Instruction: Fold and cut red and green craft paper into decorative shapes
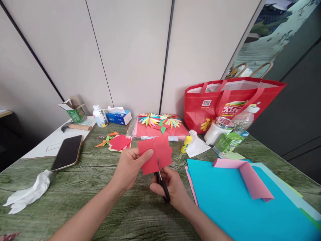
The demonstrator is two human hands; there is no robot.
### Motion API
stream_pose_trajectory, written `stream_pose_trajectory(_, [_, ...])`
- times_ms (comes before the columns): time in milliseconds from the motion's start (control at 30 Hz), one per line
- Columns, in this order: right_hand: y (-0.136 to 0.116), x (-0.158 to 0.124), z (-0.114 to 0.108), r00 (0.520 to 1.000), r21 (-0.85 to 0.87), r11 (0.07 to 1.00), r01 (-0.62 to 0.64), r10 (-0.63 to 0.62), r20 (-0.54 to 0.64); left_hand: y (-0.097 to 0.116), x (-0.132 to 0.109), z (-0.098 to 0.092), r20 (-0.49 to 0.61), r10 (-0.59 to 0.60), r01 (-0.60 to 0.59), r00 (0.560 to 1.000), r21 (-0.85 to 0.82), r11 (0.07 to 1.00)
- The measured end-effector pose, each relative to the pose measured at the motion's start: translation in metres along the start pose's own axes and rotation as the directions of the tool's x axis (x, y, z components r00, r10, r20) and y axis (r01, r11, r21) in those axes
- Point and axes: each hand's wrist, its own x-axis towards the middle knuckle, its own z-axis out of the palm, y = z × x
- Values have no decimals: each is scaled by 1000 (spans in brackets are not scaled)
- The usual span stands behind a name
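Observation:
My left hand point(132, 165) pinches the left side of a red paper square point(163, 150), thumb on top, holding it above the table. My right hand point(172, 187) grips black-handled scissors point(163, 188) from below. Their blades reach up into the lower edge of the red paper, and one blade shows in front of it. A small notched tab juts from the paper's right edge. Behind my left hand lies a pile of small red and pale paper squares point(120, 143), with folded orange and green paper pieces point(108, 139) beside it.
Blue and pink paper sheets point(215, 190) cover the right side. A yellow glue stick point(186, 144), a napkin point(197, 145) and a red bag point(200, 110) stand behind. Paper flowers on a red sheet point(140, 130) lie at the back. Left are a phone point(67, 152) and a crumpled tissue point(30, 194).

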Motion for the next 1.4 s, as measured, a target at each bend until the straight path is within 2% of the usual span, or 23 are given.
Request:
stream_pose_trajectory(367, [4,0,2,1000,20,999,-28,28,-6,-2,0,-2,51,-8,7,999,18,1000])
stream_pose_trajectory(567, [2,0,1,1000,-7,1000,3,-3,-13,-1,-1,-2,45,-13,12,999,19,1000])
stream_pose_trajectory(767, [3,0,2,1000,38,999,-15,16,-26,-1,0,-2,60,-12,10,998,20,1000])
stream_pose_trajectory(1400, [3,0,6,998,34,999,-21,23,-60,-1,0,-2,63,-5,3,998,17,1000])
